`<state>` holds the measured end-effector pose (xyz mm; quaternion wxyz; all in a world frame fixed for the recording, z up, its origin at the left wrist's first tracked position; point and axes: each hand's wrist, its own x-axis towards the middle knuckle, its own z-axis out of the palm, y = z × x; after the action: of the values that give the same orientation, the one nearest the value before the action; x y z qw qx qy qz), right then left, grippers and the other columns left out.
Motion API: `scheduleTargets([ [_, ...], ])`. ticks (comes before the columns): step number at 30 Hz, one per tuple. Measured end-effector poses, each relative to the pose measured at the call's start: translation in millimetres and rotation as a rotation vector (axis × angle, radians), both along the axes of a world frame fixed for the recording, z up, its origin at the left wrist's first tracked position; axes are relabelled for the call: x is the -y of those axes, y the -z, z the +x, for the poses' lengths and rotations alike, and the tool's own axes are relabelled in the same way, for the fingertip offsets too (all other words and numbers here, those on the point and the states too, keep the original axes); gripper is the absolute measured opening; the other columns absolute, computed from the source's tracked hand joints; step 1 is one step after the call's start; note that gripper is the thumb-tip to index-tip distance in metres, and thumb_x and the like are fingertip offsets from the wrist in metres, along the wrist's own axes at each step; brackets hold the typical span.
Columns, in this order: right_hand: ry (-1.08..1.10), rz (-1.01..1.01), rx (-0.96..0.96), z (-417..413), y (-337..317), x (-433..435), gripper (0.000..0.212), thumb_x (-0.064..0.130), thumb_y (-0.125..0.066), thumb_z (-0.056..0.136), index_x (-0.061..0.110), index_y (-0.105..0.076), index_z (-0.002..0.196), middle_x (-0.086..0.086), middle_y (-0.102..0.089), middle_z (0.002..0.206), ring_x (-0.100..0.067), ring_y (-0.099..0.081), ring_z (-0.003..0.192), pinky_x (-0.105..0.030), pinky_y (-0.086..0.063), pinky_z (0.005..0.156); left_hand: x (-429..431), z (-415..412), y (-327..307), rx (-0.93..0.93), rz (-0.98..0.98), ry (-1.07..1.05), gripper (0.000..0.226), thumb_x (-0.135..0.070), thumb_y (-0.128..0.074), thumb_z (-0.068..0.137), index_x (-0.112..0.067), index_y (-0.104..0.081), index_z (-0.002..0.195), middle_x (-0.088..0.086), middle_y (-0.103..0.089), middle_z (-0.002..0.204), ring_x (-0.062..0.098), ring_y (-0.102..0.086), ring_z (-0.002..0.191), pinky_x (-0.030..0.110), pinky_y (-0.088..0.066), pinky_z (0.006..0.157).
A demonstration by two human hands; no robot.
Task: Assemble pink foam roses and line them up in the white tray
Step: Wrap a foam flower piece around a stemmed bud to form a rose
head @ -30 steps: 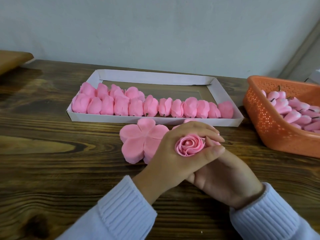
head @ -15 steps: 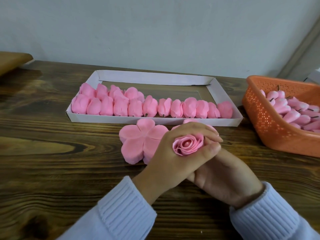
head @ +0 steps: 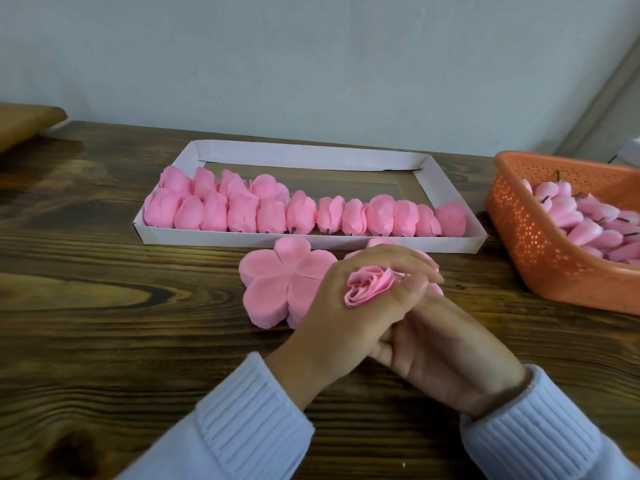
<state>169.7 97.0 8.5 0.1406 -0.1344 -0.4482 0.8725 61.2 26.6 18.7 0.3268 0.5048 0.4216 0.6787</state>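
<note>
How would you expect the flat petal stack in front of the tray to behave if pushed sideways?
The petal stack lies flat, so it should slide rather than roll. Its thin foam layers look loose, so a push may fan them apart. It is probably very light.

I have the left hand [head: 332, 306] on top, fingers and thumb curled round the rose [head: 369, 287]. The right hand [head: 450, 348] sits tucked beneath it, back up, fingertips hidden from me. Both forearms angle inward.
</note>
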Motion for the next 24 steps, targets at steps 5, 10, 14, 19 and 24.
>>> scheduleTargets([
  [5, 0.038, 0.021, -0.116, 1.8, -0.5, 0.4, 0.039, 0.011, -0.069, 0.081, -0.002, -0.063, 0.117, -0.019, -0.065, 0.114, -0.028, -0.064, 0.108, -0.037, -0.055, 0.089, -0.6, 0.7, 1.3, -0.076, 0.002, -0.053, 0.008, -0.008, -0.064, 0.082, -0.010, -0.071, 0.086, -0.003, -0.070, 0.096, 0.007, -0.065, 0.098, 0.019, -0.049, 0.085],
  [10, -0.021, -0.029, -0.214, 1.3, 1.1, -2.8, 0.053, 0.017, -0.082, 0.073, 0.003, -0.063, 0.121, -0.019, -0.062, 0.119, -0.031, -0.055, 0.115, -0.039, -0.052, 0.093, -1.2, 0.3, 2.4, -0.076, -0.004, -0.078, 0.014, -0.006, -0.061, 0.083, 0.000, -0.073, 0.087, -0.001, -0.070, 0.096, 0.007, -0.065, 0.098, 0.018, -0.048, 0.084],
  [14, -0.003, 0.008, 0.023, -1.5, 0.1, -1.2, 0.034, 0.039, -0.073, 0.074, 0.021, -0.074, 0.102, -0.008, -0.065, 0.097, -0.018, -0.066, 0.088, -0.029, -0.056, 0.075, 0.8, 0.9, -0.7, -0.014, -0.012, -0.029, 0.014, -0.007, -0.059, 0.085, -0.007, -0.073, 0.085, -0.008, -0.069, 0.092, 0.001, -0.065, 0.093, 0.012, -0.047, 0.080],
  [19, 0.034, 0.006, -0.058, 2.2, 1.3, -0.7, 0.035, 0.028, -0.077, 0.079, 0.012, -0.072, 0.110, -0.012, -0.070, 0.105, -0.021, -0.069, 0.095, -0.030, -0.058, 0.079, 0.5, 1.1, 0.5, -0.048, -0.004, -0.031, 0.010, -0.007, -0.064, 0.081, -0.010, -0.073, 0.085, -0.003, -0.070, 0.097, 0.006, -0.065, 0.099, 0.017, -0.048, 0.083],
  [24, -0.063, -0.008, -0.231, 1.3, 0.4, -1.6, 0.045, 0.013, -0.072, 0.084, 0.003, -0.059, 0.126, -0.017, -0.063, 0.122, -0.027, -0.060, 0.116, -0.037, -0.051, 0.095, 0.0, 0.6, 0.5, 0.045, 0.016, -0.029, 0.006, -0.015, -0.070, 0.076, -0.010, -0.074, 0.078, -0.001, -0.071, 0.096, 0.010, -0.066, 0.099, 0.023, -0.051, 0.085],
])
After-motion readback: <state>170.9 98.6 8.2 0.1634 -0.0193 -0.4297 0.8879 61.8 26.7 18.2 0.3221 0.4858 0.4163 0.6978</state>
